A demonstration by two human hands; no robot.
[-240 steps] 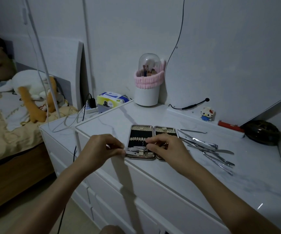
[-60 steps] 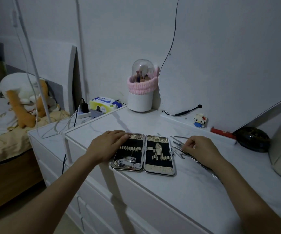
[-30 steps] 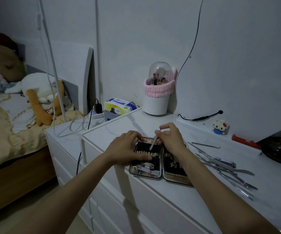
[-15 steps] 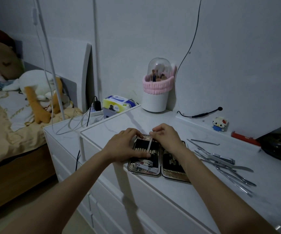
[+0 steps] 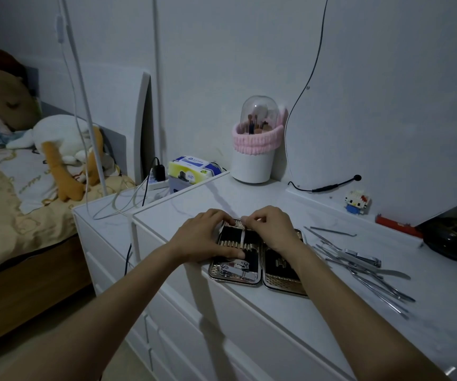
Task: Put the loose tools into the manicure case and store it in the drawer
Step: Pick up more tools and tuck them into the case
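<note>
The manicure case (image 5: pixel 282 281) lies open near the front edge of the white dresser top (image 5: pixel 318 314), with a nail clipper (image 5: pixel 235 270) strapped in its left half. My left hand (image 5: pixel 205 237) presses flat on the left half, thumb across the elastic loops. My right hand (image 5: pixel 274 229) pinches the top of a thin metal tool (image 5: pixel 241 239) that stands in those loops. Several loose metal tools (image 5: pixel 364 268) lie in a pile to the right of the case, and one thin probe (image 5: pixel 331 231) rests apart behind them.
A white brush holder with a pink band (image 5: pixel 255 149) stands at the back. A small block figure (image 5: pixel 355 202), a red item (image 5: pixel 395 225) and a dark round object (image 5: pixel 455 243) line the right rear. Drawer fronts (image 5: pixel 194 339) are below; a bed (image 5: pixel 15 215) is at left.
My right hand took a thin tool from the pile and carried it to the case's left half. It now sits lower in the loops. My left hand stays on the case.
</note>
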